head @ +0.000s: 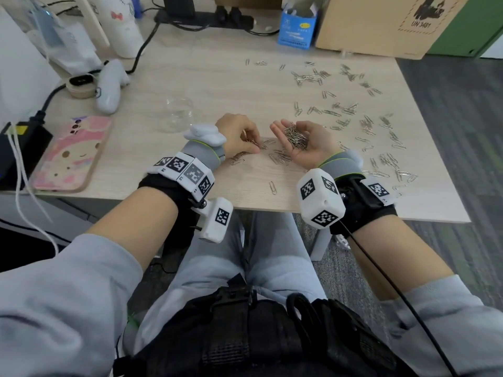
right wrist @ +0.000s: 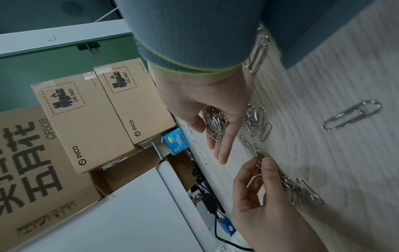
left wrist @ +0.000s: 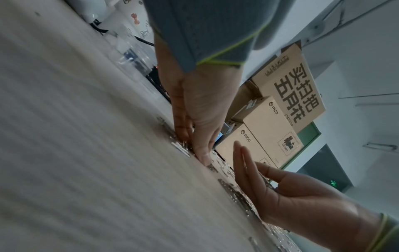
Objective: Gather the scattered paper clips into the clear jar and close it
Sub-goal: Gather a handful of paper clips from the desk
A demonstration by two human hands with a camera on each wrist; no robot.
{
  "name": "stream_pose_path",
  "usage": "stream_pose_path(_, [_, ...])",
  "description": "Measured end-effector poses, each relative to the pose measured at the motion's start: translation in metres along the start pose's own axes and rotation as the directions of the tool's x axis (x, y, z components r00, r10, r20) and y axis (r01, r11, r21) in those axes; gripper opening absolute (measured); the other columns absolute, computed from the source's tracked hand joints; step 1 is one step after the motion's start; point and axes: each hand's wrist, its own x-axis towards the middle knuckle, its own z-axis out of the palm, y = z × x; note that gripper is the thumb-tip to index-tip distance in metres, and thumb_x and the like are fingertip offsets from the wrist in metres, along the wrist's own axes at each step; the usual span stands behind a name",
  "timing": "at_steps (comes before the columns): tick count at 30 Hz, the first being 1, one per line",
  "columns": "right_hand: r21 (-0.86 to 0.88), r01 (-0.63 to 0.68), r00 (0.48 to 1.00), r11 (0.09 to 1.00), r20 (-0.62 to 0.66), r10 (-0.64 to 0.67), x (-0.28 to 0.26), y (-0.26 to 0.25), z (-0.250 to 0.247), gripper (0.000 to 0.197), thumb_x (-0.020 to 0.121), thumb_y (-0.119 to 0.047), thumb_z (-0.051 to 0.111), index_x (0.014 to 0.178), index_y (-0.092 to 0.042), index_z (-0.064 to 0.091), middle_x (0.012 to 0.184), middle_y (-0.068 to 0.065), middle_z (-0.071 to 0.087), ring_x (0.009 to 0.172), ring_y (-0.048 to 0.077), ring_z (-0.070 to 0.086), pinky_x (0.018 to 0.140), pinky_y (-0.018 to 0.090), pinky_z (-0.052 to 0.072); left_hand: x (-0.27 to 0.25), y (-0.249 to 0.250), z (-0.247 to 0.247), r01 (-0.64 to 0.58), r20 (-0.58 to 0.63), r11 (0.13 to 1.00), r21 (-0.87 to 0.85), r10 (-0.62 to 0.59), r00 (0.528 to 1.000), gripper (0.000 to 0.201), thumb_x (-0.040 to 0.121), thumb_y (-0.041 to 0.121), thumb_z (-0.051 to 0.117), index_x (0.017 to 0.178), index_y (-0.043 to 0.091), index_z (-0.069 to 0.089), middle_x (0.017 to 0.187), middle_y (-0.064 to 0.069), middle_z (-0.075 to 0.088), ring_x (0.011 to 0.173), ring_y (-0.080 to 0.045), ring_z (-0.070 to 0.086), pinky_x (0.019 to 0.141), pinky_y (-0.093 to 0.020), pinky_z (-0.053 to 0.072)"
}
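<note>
The biggest thing in front of me is the table [head: 206, 69], and its right edge is my main worry: many scattered paper clips [head: 367, 123] lie across the centre-right of the head view, some close to that edge, so a careless sweep could push them onto the floor. I cannot count them exactly; dozens, I judge, plus 1 lone clip [head: 272, 187] at lower centre near the front edge. Next in size, 1 pink phone [head: 72, 155] sits at the left of the frame, out of the way. The clear jar [head: 178, 112] is 1, standing open left of centre, just above my left hand; I see no lid, and being transparent and light it could tip if I knock it or tip clips in carelessly. My 2 hands meet in the middle. My right hand [head: 302, 144] lies palm up, fingers loosely cupped, carrying a heap of clips [head: 295, 137]; that heap is piled high, and I think tilting the palm on the way to the jar would spill it. My left hand [head: 239, 137] is down on the table with its fingertips [right wrist: 268, 166] pinching a few clips from the small pile [head: 280, 156] between the hands; they tangle, so a pinch may drag extras that drop.
</note>
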Motion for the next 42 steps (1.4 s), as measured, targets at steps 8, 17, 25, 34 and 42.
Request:
stream_pose_path(8, [0.015, -0.002, 1.0, 1.0, -0.026, 0.003, 0.002, -0.004, -0.004, 0.03, 0.099, -0.009, 0.035, 0.088, 0.01, 0.055, 0.089, 0.029, 0.06, 0.115, 0.039, 0.055, 0.067, 0.043, 0.054, 0.017, 0.007, -0.002, 0.029, 0.077, 0.999, 0.026, -0.031, 0.997, 0.018, 0.073, 0.014, 0.073, 0.089, 0.005, 0.069, 0.076, -0.001, 0.06, 0.073, -0.016, 0.054, 0.064, -0.023, 0.042])
stream_pose_path(17, [-0.046, 0.001, 0.998, 0.999, -0.06, -0.004, 0.012, -0.005, 0.007, 0.033, 0.1, -0.011, 0.032, 0.084, 0.009, 0.054, 0.065, 0.03, 0.065, 0.079, 0.041, 0.058, 0.062, 0.043, 0.055, 0.04, 0.014, -0.028, -0.024, 0.039, 0.931, -0.365, 0.041, 0.998, 0.009, 0.075, 0.007, 0.072, 0.082, 0.008, 0.066, 0.056, 0.004, 0.062, 0.046, 0.001, 0.058, 0.058, -0.02, 0.055])
stream_pose_path(25, [-0.215, -0.032, 0.996, 0.976, 0.07, 0.048, 0.013, 0.01, 0.04, 0.027, 0.1, -0.005, 0.03, 0.092, -0.003, 0.055, 0.07, 0.016, 0.071, 0.074, 0.029, 0.067, 0.058, 0.032, 0.058, 0.051, 0.046, -0.033, -0.205, -0.01, 0.94, -0.273, 0.21, 0.978, 0.01, 0.073, 0.01, 0.073, 0.082, 0.007, 0.07, 0.067, 0.012, 0.059, 0.055, 0.013, 0.054, 0.065, -0.005, 0.043])
stream_pose_path(34, [-0.205, -0.054, 0.997, 0.977, 0.035, 0.063, 0.034, 0.023, 0.06, 0.019, 0.094, -0.003, 0.045, 0.082, 0.004, 0.058, 0.061, 0.013, 0.068, 0.052, 0.021, 0.068, 0.052, 0.025, 0.056, 0.032, 0.014, -0.061, -0.203, -0.161, 0.95, -0.238, 0.167, 0.973, 0.015, 0.074, 0.01, 0.07, 0.088, 0.006, 0.071, 0.088, -0.006, 0.068, 0.067, 0.011, 0.058, 0.068, -0.004, 0.045])
stream_pose_path(42, [-0.14, -0.142, 0.987, 0.98, 0.058, 0.151, 0.045, 0.045, 0.086, 0.03, 0.099, -0.006, 0.033, 0.086, 0.011, 0.055, 0.071, 0.031, 0.064, 0.083, 0.041, 0.069, 0.082, 0.037, 0.055, -0.002, -0.055, -0.091, 0.266, -0.103, 0.959, -0.097, -0.275, 0.956, 0.101, 0.052, 0.059, 0.07, 0.137, 0.018, 0.037, 0.141, -0.005, 0.04, 0.135, -0.023, 0.027, 0.112, -0.035, 0.026])
